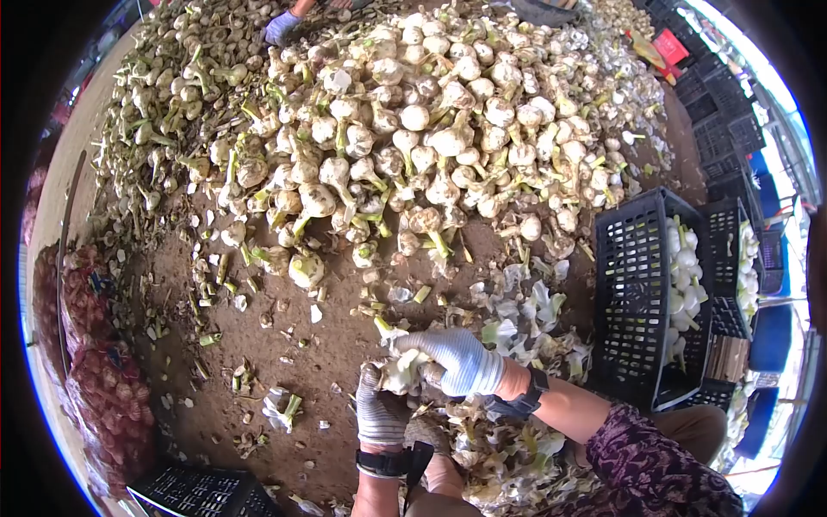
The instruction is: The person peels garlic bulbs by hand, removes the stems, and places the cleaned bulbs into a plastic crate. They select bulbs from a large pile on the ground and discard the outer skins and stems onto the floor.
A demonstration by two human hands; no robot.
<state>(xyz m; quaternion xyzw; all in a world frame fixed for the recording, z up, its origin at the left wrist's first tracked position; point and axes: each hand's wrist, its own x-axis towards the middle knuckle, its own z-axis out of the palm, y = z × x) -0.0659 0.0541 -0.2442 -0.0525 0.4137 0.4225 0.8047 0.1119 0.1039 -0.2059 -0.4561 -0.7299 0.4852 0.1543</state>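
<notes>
Both of my hands wear striped, dirty work gloves. My left hand [380, 408], at the lower middle, is wrapped round the lower part of a garlic bulb [401, 372]. From the right, my right hand [457, 360] closes on the same bulb, its fingers at the stem end and peeling skin. A short green and white stem points up and left from the bulb. Loose papery skins [525, 319] lie on the ground right of my hands. Beyond them rises a large heap of garlic bulbs [413, 118].
A black crate [630, 284] with white bulbs stands at the right, more crates behind it. Another black crate [200, 493] is at the bottom left, near red mesh sacks [108, 392]. Another person's gloved hand [281, 28] reaches into the heap at the top.
</notes>
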